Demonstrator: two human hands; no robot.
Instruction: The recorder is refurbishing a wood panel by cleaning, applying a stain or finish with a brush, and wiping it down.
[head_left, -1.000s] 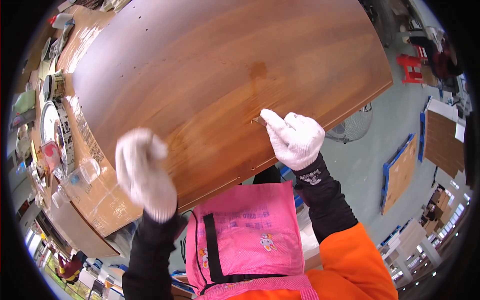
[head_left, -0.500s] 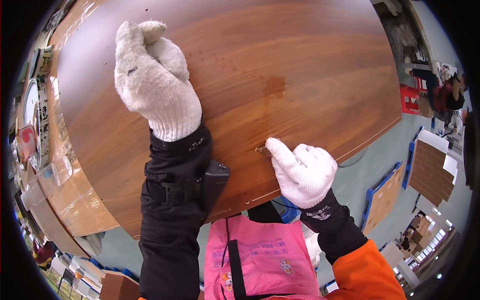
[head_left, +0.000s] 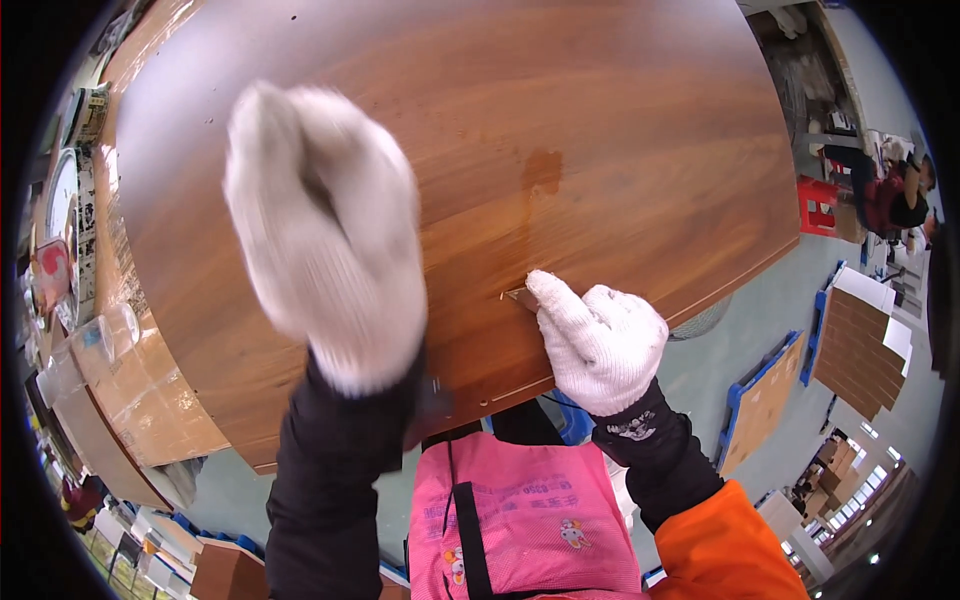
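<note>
A large brown wood-grain panel [head_left: 650,130] lies under both hands. My right hand [head_left: 605,345], in a white knit glove, is closed near the panel's front edge. Out from between its thumb and fingers pokes a small flat pointed blade [head_left: 521,297], its tip touching or just above the surface; the rest is hidden in the glove. Beyond it a darker, wet-looking patch [head_left: 545,172] trails a faint streak toward the blade. My left hand [head_left: 325,230], also gloved, is raised over the left part of the panel. It is smeared by motion, and nothing shows in it.
To the left stand a round can [head_left: 65,200], a clear plastic cup [head_left: 120,325] and a taped cardboard surface [head_left: 165,390]. On the right are board stacks [head_left: 850,345] with blue edges, a red stool [head_left: 817,205] and another person [head_left: 885,195].
My left hand has come nearer and lower in the picture, now blurred. My right hand keeps its hold on the blade and has shifted slightly left.
</note>
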